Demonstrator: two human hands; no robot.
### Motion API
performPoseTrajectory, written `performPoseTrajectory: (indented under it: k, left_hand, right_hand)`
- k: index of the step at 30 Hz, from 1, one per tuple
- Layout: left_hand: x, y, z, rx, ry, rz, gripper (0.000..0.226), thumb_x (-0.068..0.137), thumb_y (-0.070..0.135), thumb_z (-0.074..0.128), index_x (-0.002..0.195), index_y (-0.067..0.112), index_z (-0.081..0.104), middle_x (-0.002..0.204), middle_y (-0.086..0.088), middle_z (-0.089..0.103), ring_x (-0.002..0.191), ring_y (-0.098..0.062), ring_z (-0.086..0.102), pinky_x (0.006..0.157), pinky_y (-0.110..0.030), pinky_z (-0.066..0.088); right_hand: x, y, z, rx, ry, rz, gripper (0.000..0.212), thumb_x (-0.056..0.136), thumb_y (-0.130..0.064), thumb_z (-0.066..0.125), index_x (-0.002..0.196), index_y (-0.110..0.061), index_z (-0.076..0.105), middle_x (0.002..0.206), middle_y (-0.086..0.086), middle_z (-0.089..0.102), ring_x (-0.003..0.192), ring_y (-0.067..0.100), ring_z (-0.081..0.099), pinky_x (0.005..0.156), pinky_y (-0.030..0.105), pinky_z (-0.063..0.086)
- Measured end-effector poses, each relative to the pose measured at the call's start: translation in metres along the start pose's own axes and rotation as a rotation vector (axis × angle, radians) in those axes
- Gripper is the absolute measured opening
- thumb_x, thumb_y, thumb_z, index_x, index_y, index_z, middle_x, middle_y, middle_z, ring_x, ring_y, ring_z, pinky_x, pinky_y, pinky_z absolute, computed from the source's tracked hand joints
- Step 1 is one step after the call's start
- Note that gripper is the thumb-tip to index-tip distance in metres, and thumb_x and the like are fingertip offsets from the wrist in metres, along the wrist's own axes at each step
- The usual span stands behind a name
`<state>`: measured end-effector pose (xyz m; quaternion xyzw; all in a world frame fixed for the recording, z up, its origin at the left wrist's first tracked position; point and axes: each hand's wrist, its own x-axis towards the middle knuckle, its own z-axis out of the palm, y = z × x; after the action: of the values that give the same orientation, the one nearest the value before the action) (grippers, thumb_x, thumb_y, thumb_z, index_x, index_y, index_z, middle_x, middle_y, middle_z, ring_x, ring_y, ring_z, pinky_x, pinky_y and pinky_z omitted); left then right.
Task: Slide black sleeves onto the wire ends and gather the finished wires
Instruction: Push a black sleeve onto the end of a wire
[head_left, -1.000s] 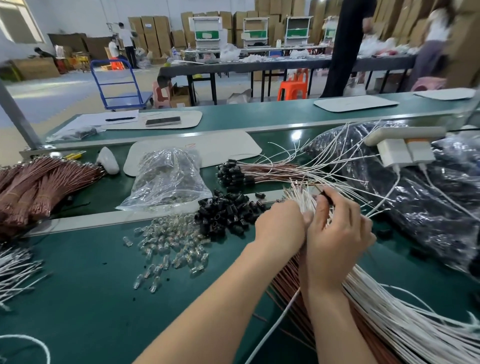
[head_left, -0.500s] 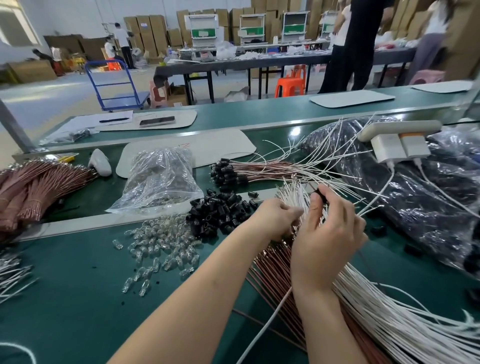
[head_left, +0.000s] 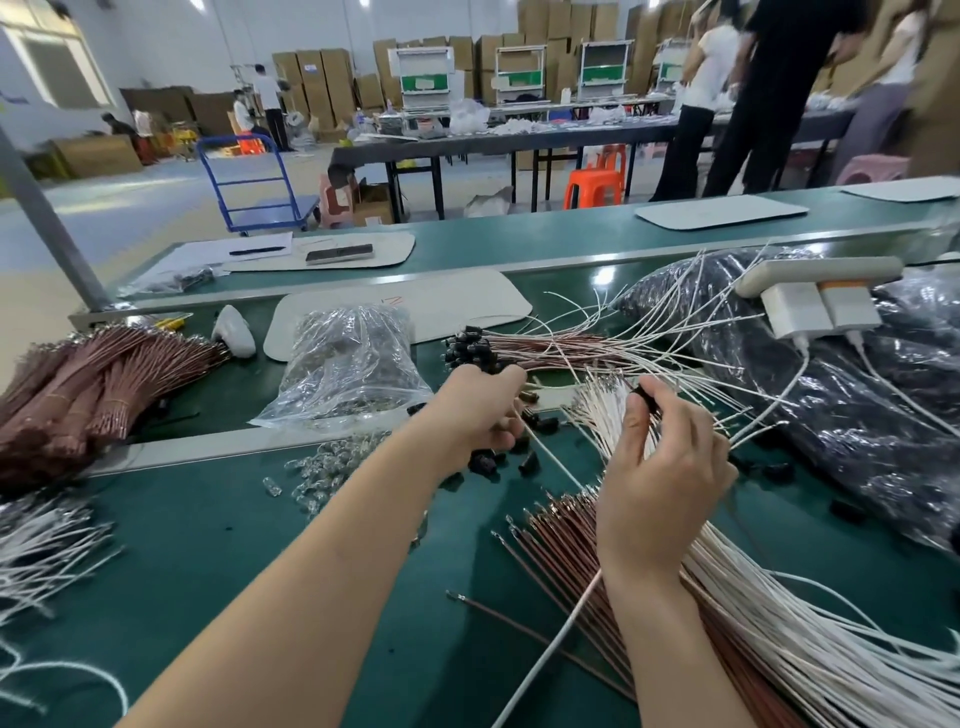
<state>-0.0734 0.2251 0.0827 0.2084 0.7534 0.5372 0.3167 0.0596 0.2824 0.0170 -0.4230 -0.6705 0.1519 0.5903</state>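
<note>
The right hand (head_left: 665, 467) pinches a small, shiny black sleeve (head_left: 645, 396) between thumb and finger, well to the right of the clear bag (head_left: 353, 364). The left hand (head_left: 478, 410), just right of the bag, curls its fingers round a thin white wire (head_left: 550, 646). The finished wires (head_left: 470, 349) with black tips lie beside the bag.

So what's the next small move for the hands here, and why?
Probably bring the white wire held by the left hand to the black sleeve pinched in the right hand and slide it on; the two are apart.
</note>
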Motion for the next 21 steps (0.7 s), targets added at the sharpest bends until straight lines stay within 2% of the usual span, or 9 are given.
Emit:
performPoseTrajectory:
  k: [2, 7, 10, 12, 15, 18, 21]
  left_hand:
    - [-0.002, -0.004, -0.006, -0.076, 0.004, -0.047, 0.02, 0.097, 0.016, 0.047, 0.079, 0.008, 0.05, 0.06, -0.001, 0.049, 0.037, -0.009, 0.044, 0.038, -0.019, 0.038]
    - [-0.012, -0.03, 0.005, 0.441, -0.174, 0.117, 0.025, 0.102, 0.019, 0.045, 0.09, 0.003, 0.061, 0.063, -0.005, 0.056, 0.042, -0.013, 0.05, 0.04, -0.018, 0.042]
    - [-0.008, -0.036, 0.019, 0.511, -0.108, 0.138, 0.027, 0.098, 0.019, 0.045, 0.076, 0.009, 0.058, 0.063, -0.009, 0.057, 0.044, -0.02, 0.044, 0.039, -0.015, 0.036]
    - [-0.001, -0.037, 0.027, 0.36, -0.046, 0.028, 0.032, 0.098, 0.015, 0.043, 0.069, 0.006, 0.055, 0.06, -0.007, 0.057, 0.037, -0.016, 0.039, 0.039, -0.015, 0.032]
    - [0.004, -0.034, 0.034, 0.067, 0.032, -0.107, 0.026, 0.101, 0.01, 0.039, 0.08, 0.005, 0.052, 0.062, -0.004, 0.056, 0.032, -0.008, 0.04, 0.037, -0.017, 0.031]
    - [0.005, -0.026, 0.026, -0.213, 0.136, -0.087, 0.025, 0.103, 0.009, 0.036, 0.085, 0.004, 0.053, 0.068, -0.009, 0.058, 0.033, -0.008, 0.043, 0.034, -0.019, 0.033]
    - [-0.001, -0.015, 0.003, -0.374, 0.248, 0.041, 0.02, 0.109, 0.019, 0.039, 0.105, 0.005, 0.053, 0.079, -0.008, 0.061, 0.041, -0.007, 0.051, 0.04, -0.018, 0.043]
  right_hand:
    - [-0.001, -0.001, 0.0, -0.009, -0.01, -0.004, 0.023, 0.103, -0.028, 0.058, 0.12, -0.016, 0.069, 0.11, 0.002, 0.07, 0.099, 0.025, 0.059, 0.083, 0.035, 0.037]
    - [-0.001, -0.002, -0.002, -0.017, -0.017, 0.002, 0.024, 0.104, -0.028, 0.056, 0.12, -0.017, 0.069, 0.109, 0.003, 0.07, 0.099, 0.027, 0.059, 0.083, 0.03, 0.029]
    - [-0.001, -0.002, -0.001, -0.018, -0.019, 0.004, 0.024, 0.104, -0.029, 0.056, 0.12, -0.017, 0.069, 0.11, 0.003, 0.07, 0.099, 0.027, 0.058, 0.082, 0.029, 0.027]
    - [-0.001, -0.002, -0.001, -0.014, -0.019, 0.009, 0.024, 0.104, -0.03, 0.055, 0.12, -0.018, 0.069, 0.111, 0.002, 0.069, 0.099, 0.025, 0.057, 0.082, 0.027, 0.026]
    - [0.0, 0.0, -0.002, -0.01, -0.023, 0.018, 0.025, 0.104, -0.03, 0.055, 0.12, -0.017, 0.069, 0.112, 0.002, 0.069, 0.1, 0.024, 0.056, 0.083, 0.029, 0.028]
    - [-0.001, 0.0, -0.002, -0.007, -0.028, 0.007, 0.024, 0.104, -0.03, 0.054, 0.12, -0.018, 0.068, 0.112, 0.001, 0.068, 0.1, 0.023, 0.056, 0.083, 0.03, 0.03]
    - [-0.002, 0.0, -0.001, -0.023, -0.05, -0.034, 0.024, 0.104, -0.028, 0.055, 0.121, -0.018, 0.068, 0.109, 0.001, 0.067, 0.096, 0.021, 0.056, 0.083, 0.027, 0.027]
